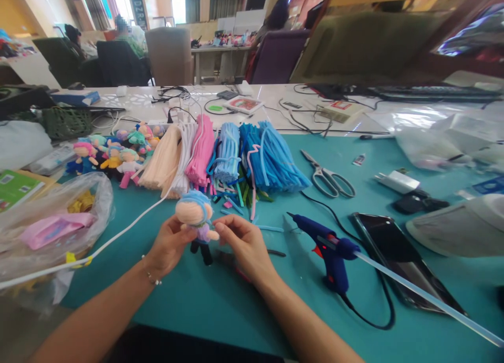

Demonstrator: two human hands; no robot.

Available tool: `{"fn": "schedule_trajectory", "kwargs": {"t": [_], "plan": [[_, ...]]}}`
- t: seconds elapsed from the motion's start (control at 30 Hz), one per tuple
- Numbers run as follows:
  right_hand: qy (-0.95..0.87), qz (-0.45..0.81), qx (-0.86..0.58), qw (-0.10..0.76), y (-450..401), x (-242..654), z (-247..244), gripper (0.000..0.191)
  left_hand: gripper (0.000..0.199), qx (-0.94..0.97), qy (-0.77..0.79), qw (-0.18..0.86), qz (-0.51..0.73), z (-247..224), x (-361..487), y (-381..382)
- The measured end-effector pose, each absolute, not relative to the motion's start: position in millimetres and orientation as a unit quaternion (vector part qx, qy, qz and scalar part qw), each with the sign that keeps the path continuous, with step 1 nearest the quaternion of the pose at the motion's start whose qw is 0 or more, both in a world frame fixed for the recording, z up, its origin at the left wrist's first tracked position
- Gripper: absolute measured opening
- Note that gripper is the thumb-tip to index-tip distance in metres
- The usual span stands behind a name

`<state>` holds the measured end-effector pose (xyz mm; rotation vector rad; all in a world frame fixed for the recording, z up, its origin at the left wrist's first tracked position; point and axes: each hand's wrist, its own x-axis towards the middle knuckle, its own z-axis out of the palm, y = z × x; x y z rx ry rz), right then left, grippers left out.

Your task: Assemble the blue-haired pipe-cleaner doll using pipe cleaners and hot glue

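A small pipe-cleaner doll (192, 213) with a peach head, blue hair band, lilac top and black legs is held up over the green mat (185, 305). My left hand (169, 245) grips it from the left, with the thumb on its body. On the other side, the thumb and fingertips of my right hand (244, 242) are pinched together at the doll's arm. Bundles of pipe cleaners lie just beyond: peach (163, 158), pink (200, 153), light blue (227, 153) and darker blue (275, 158). Partly hidden under my right hand is a dark-tipped tool (275, 253).
To the right stand a blue glue gun (326, 247) with a long glue stick, scissors (328, 177) and a black phone (401, 258). Several finished dolls (114, 156) and a plastic bag (98, 195) are at left. A white cable (134, 224) crosses the mat's left side.
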<state>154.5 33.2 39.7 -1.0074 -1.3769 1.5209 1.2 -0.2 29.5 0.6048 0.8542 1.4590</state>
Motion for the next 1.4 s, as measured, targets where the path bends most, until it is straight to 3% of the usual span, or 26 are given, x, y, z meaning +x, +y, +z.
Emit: {"fn": "schedule_trajectory", "kwargs": {"t": [0.23, 0.33, 0.5, 1.4], "plan": [[-0.696, 0.388, -0.323, 0.511, 25, 162, 46, 0.015, 0.037, 0.275, 0.37, 0.645, 0.61, 27, -1, -1], [-0.779, 0.265, -0.25, 0.51, 23, 166, 50, 0.006, 0.043, 0.281, 0.37, 0.658, 0.593, 26, -2, -2], [-0.844, 0.136, -0.202, 0.479, 24, 167, 51, 0.011, 0.044, 0.3, 0.36, 0.686, 0.556, 30, -2, -3], [-0.869, 0.124, -0.195, 0.438, 25, 168, 52, 0.009, 0.038, 0.311, 0.365, 0.692, 0.54, 30, -2, -6]]}}
